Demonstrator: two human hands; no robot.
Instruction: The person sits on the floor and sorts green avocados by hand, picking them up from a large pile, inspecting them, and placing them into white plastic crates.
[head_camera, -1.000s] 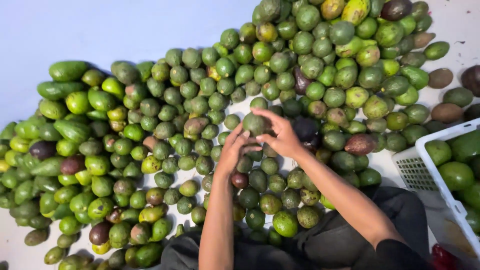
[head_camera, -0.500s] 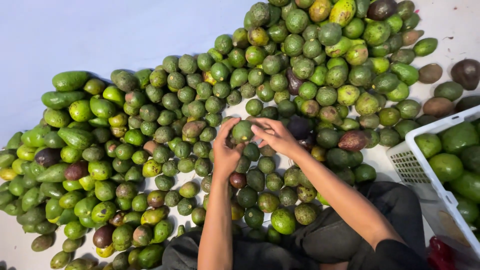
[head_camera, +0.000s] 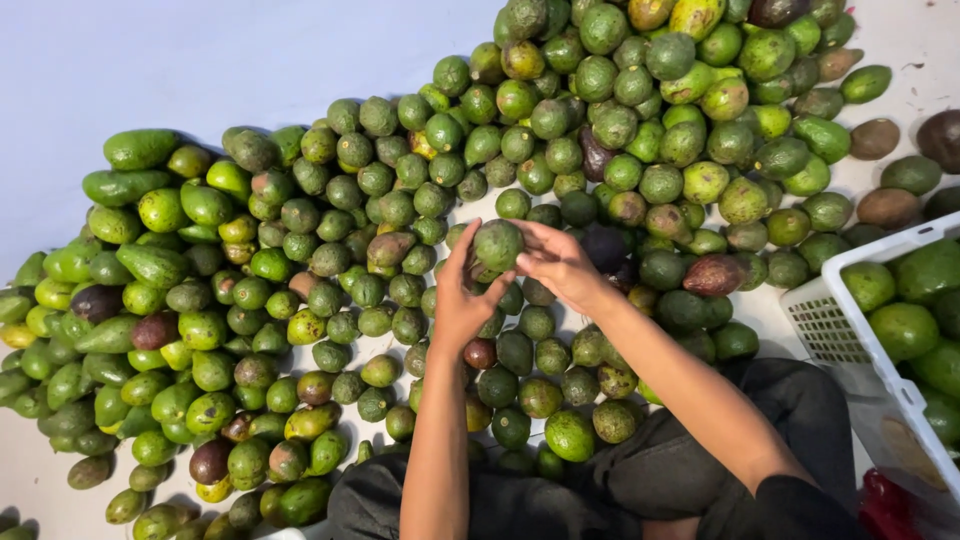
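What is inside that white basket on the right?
The white basket holds large green avocados, piled against its perforated wall. How deep the pile goes, and what lies under them, is hidden, and the basket runs past the picture's edge.

The far side of the avocado (head_camera: 497, 243) was hidden between the left hand (head_camera: 462, 300) and right hand (head_camera: 560, 265), whose palms could not be seen. Right of the right hand, the white crate (head_camera: 830, 325) ran off the frame edge, and both forearms were cut off below
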